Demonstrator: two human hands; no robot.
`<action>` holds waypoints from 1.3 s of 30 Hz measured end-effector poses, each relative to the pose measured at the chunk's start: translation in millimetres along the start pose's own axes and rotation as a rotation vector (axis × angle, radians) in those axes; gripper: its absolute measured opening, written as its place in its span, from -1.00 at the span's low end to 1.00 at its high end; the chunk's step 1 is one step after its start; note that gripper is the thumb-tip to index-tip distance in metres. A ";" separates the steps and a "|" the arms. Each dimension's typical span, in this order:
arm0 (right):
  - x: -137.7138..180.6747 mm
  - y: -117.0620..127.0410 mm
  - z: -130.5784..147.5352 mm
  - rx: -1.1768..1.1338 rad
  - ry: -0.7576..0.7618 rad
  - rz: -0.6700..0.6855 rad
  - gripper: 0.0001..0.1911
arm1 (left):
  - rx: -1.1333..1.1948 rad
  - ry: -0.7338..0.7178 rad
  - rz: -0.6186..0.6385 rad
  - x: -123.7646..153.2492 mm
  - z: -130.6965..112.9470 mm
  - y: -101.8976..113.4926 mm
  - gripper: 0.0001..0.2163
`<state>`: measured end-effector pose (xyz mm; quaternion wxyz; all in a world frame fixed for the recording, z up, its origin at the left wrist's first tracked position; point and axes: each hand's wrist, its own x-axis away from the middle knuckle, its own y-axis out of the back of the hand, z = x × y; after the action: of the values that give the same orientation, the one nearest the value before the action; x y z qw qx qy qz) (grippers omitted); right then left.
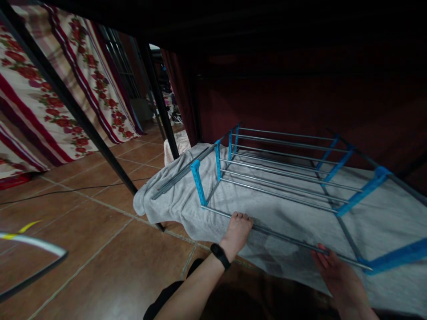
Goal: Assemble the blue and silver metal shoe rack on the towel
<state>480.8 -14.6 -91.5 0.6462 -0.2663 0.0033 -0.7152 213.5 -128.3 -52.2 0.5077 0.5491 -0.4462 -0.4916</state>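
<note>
A rack of grey metal rods and blue plastic connectors lies on its side on a grey blanket. Along its near side runs a metal rod that joins a blue connector at the left and another blue connector at the right. My left hand, with a black band on the wrist, is wrapped over this rod left of its middle. Closer to the rod's right end, my right hand holds it from below with the fingertips curled against it.
Several loose grey rods rest on the blanket's left part. Black metal posts rise at the left, with a dark frame overhead. A floral curtain hangs beyond the tiled floor. A white-and-black curved bar juts in at lower left.
</note>
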 end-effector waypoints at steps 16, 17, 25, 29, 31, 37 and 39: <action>-18.0 -5.0 -9.3 -0.103 -0.056 0.031 -0.94 | -0.058 -0.001 0.017 0.1 -1.6 -5.3 -0.77; -17.4 -7.2 -7.9 -0.104 -0.066 0.016 -0.94 | -0.060 0.002 0.012 0.1 -1.7 -5.8 -0.77; -18.4 -18.0 1.7 -0.132 -0.164 -0.043 -0.85 | -0.056 0.011 0.008 -1.2 -2.8 -5.7 -0.78; -21.9 -17.2 0.1 -0.177 -0.166 -0.011 -0.83 | -0.036 0.008 0.013 -0.7 -2.5 -4.6 -0.78; -22.4 -16.7 -1.3 -0.179 -0.156 -0.002 -0.84 | -0.032 0.008 0.012 -0.4 -1.3 -4.2 -0.78; -27.9 -16.3 -5.3 -0.172 -0.142 0.007 -0.85 | -0.017 0.041 0.048 -0.8 8.0 0.4 -0.77; -32.1 -14.4 -7.2 -0.172 -0.144 -0.002 -0.87 | -0.021 0.053 0.057 -0.6 11.3 2.6 -0.76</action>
<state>465.5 15.0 -104.8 0.6190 -0.3713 0.0178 -0.6919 202.2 -129.3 -49.6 0.5389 0.5437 -0.4427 -0.4669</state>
